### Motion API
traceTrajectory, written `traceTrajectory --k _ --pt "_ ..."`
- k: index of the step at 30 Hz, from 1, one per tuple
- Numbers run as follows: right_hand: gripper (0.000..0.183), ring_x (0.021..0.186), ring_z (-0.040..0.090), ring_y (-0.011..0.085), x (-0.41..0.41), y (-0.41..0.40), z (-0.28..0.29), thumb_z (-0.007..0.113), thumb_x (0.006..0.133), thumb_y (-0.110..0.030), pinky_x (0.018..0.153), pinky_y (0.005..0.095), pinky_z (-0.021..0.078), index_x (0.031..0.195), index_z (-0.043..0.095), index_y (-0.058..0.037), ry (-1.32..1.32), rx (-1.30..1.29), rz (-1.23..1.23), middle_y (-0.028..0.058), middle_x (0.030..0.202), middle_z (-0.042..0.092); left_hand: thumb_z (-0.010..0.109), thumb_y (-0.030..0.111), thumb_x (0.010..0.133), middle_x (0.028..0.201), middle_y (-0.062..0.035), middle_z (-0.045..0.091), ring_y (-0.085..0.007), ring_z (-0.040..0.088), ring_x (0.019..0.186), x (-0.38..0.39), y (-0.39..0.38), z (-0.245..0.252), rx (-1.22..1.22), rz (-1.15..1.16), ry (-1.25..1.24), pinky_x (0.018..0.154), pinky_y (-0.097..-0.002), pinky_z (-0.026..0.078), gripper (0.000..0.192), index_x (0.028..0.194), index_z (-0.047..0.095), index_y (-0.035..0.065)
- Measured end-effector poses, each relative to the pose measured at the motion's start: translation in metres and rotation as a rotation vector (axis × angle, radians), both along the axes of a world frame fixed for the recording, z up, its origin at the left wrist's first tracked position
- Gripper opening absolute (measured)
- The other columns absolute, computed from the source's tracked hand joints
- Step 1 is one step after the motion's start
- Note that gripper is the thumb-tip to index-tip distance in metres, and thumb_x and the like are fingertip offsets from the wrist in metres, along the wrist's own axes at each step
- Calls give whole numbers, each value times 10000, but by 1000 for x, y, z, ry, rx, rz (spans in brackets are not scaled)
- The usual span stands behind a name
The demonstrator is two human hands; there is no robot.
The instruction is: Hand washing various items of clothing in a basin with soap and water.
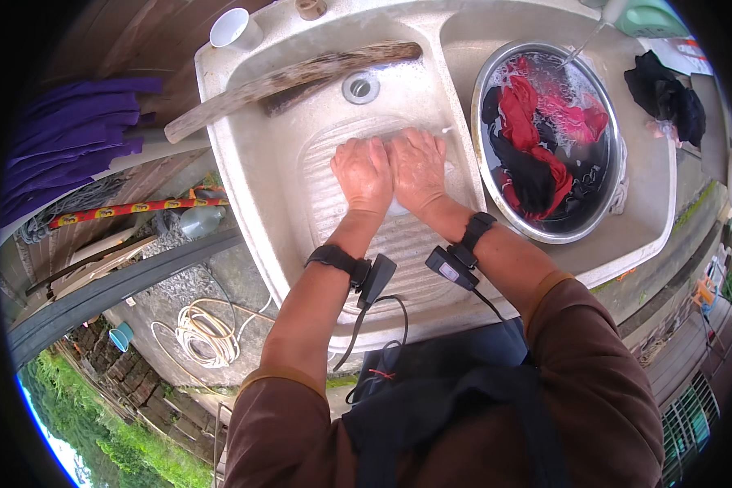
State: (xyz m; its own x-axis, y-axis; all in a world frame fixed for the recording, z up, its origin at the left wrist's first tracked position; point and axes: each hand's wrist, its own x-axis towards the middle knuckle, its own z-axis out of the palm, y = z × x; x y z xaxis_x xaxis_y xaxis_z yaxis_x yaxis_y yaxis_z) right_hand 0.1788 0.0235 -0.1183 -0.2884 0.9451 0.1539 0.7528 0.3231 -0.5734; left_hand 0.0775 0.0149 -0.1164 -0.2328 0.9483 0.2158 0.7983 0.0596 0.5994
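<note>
My left hand (361, 174) and my right hand (417, 166) press down side by side on the ribbed washboard (396, 256) of a pale stone-like laundry sink (262, 165). Both have curled fingers and wet skin. Under them lies a whitish item (398, 207), perhaps wet cloth; the hands hide most of it. Black straps with small boxes and cables circle both wrists. To the right, a metal basin (485, 177) holds red cloth (518, 110) and black cloth (527, 183) in water.
Water runs from a spout (613, 11) into the basin. A wooden stick (317, 73) crosses the sink behind the hands, near the drain (361, 88). A white cup (235, 30) stands on the rim. Black cloth (668, 97) lies at right, purple cloth (73, 134) at left. A coiled hose (204, 335) rests below.
</note>
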Motion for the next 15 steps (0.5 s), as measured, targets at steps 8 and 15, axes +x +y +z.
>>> traceTrajectory --k 8,15 --pt "164 824 461 282 11 -38 1 497 804 -242 739 416 301 735 540 -99 120 13 -53 72 809 503 471 256 860 780 -117 564 -296 501 818 16 -50 -5 -98 65 -74 768 -419 341 266 752 606 54" --pt "154 795 499 290 7 -9 7 488 799 -203 696 390 342 722 530 -77 46 -48 31 102 789 548 435 216 862 690 -182 525 -388 456 666 2 -13 0 -17 -55 -84 648 -472 344 308 637 507 19"
